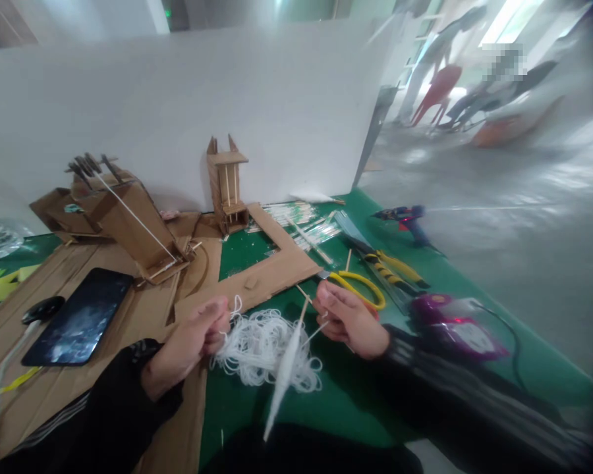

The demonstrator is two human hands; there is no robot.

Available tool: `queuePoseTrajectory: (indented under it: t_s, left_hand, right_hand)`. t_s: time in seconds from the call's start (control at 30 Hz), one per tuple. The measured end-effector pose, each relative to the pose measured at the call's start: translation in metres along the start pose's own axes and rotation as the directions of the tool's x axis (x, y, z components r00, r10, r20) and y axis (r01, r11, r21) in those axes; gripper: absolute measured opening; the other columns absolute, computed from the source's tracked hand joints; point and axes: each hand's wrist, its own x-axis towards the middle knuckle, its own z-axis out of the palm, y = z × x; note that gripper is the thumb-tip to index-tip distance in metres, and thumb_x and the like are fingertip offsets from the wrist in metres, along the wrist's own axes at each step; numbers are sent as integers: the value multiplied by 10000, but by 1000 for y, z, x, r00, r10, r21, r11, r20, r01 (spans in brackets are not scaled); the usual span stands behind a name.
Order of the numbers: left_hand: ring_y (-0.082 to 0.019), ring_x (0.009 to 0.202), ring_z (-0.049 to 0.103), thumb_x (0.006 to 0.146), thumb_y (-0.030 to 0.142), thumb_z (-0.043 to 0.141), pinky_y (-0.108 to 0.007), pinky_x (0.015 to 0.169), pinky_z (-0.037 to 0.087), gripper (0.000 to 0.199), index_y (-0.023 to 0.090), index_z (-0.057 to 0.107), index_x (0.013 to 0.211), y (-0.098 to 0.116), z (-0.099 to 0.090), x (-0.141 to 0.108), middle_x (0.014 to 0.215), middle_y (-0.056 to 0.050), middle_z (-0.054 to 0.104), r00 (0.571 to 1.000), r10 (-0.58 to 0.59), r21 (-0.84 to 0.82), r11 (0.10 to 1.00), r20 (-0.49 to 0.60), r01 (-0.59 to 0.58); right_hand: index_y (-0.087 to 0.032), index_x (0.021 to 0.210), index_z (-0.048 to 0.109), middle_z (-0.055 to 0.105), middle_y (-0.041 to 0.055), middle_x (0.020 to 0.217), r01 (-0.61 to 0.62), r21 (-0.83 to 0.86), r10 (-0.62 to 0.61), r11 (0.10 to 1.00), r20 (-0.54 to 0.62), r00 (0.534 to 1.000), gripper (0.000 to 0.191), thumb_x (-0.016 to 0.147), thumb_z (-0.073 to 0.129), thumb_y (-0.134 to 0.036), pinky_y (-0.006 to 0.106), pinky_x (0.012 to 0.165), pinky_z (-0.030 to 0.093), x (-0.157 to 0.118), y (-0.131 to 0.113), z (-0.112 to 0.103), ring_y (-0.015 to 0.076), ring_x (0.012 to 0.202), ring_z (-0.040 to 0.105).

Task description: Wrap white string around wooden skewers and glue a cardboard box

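A loose, tangled heap of white string lies on the green tabletop between my hands. My left hand is closed at the heap's left side, pinching a strand that loops above its fingers. To the right, my right hand is closed on another length of the string, which shows below its fingers. Beside that hand, a thin stick wound with white string slants over the heap, its bare top end near the fingers. Whether the fingers also touch the stick I cannot tell. Yellow-handled scissors lie just behind my right hand.
An L-shaped cardboard piece lies ahead, with thin white sticks beyond it. Cardboard structures stand near the white partition. A phone is at left; pliers, a glue gun and a purple device are at right.
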Motion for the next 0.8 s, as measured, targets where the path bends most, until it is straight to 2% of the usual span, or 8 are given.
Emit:
queuePoseTrajectory:
  t_s: [0.03,0.17,0.4,0.53,0.6,0.67,0.73,0.8]
  left_hand:
    - [-45,433,94,902,469,499,-178,394,107,452,200,266,623,2,-1,0,543,102,200,1000,10,-34,999,-15,-11]
    - [-37,419,118,905,482,497,-171,396,134,456,188,297,620,4,4,-3,525,96,259,994,5,-73,997,109,3]
    - [-44,396,156,946,411,449,-179,391,149,427,186,328,604,-9,7,-1,486,94,264,994,41,-153,988,100,-26]
    - [-53,383,161,957,434,397,-200,379,119,465,192,304,570,-14,4,1,466,88,250,994,78,-95,993,83,-70]
    - [-64,397,188,954,453,381,-209,394,147,457,201,296,583,-15,3,-1,478,88,243,991,120,8,993,59,-120]
    - [-81,447,246,952,443,384,-220,440,211,420,204,319,613,-13,3,-4,521,77,273,982,183,235,954,43,-188]
    - [-99,524,310,946,388,413,-240,508,264,383,199,334,622,-9,3,-7,577,56,320,957,282,534,801,65,-272]
    - [-117,591,350,933,303,443,-259,566,293,356,196,325,614,-5,3,-10,615,38,347,914,386,737,580,125,-345]
  right_hand:
    - [-204,710,356,296,-111,553,4,13,-4,1000,9,1000,403,842,611,-486,141,316,132,1,-1,-1,13,367,155]
    - [-202,725,371,314,-100,558,-54,48,49,997,91,995,367,869,592,-457,136,331,150,1,0,2,24,393,179]
    - [-210,755,377,346,-100,564,-80,120,67,990,106,992,324,885,576,-430,146,320,146,1,1,6,23,367,178]
    - [-210,755,377,364,-98,565,-81,131,65,988,122,990,306,902,557,-409,143,321,143,1,1,6,23,365,177]
    - [-211,758,377,371,-98,569,-81,135,66,988,117,991,304,898,562,-408,143,320,143,1,1,6,23,365,178]
    - [-211,755,376,370,-98,571,-81,140,67,987,107,992,311,890,572,-412,145,319,144,0,1,6,22,364,180]
    - [-209,750,374,370,-95,575,-81,146,65,986,108,992,311,892,570,-405,146,320,146,0,1,6,22,365,183]
    - [-206,748,376,380,-91,580,-73,149,56,986,121,991,298,905,553,-388,146,320,148,1,1,6,23,366,188]
